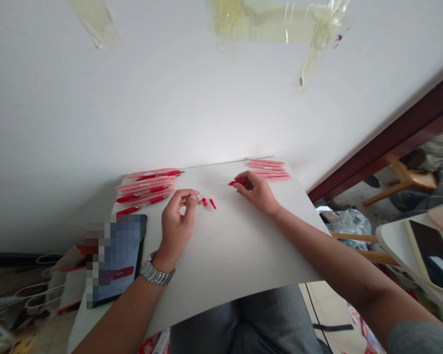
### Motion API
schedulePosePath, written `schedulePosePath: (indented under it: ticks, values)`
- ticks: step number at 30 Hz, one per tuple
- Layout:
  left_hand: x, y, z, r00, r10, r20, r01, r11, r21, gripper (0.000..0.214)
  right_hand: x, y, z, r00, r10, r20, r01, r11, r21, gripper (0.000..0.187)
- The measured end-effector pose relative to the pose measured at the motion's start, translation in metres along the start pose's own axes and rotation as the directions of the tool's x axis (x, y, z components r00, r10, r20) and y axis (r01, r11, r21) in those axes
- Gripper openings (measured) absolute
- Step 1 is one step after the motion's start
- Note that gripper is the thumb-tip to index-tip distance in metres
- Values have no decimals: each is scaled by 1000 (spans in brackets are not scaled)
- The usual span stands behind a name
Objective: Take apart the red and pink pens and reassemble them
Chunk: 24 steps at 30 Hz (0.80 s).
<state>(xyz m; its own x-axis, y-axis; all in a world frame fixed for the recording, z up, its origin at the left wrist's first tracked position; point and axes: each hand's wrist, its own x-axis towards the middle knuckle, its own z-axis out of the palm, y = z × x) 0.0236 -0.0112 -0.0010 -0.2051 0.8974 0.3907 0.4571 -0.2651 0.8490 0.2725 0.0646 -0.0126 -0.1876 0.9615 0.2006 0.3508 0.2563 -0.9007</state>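
Observation:
My right hand [256, 191] is closed on a red pen [237, 182] above the right side of the white table; a thin pale piece sticks out of it to the left. My left hand [179, 216] has thumb and forefinger pinched together; what lies between the fingertips is too small to make out. Just right of those fingertips are a short red cap-like piece [204, 202] and a narrow red piece [212, 203] on the tabletop.
Pink and red pens [147, 189] lie in a pile at the back left. More pink pens [268, 170] sit at the back right. A tablet [133, 260], partly pixelated, rests at the table's left edge. The wall [206, 108] rises behind the table [229, 260].

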Motion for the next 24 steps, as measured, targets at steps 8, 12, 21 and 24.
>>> schedulePosePath:
  ticks: [8,12,21,24]
  values:
    - [0,-1,0,1000,-2,-9,2,1000,-26,18,-1,1,-4,997,-72,35,77,979,-187,10]
    - [0,1,0,1000,-4,-7,4,1000,-17,18,-1,2,-3,989,-127,70,143,935,-326,11]
    - [0,1,-1,1000,1,-8,-1,1000,-30,17,-1,-14,-21,908,-220,357,339,886,-316,20]
    - [0,1,-1,1000,6,-9,-7,999,-40,17,2,-24,-40,778,-64,626,291,919,-267,33]
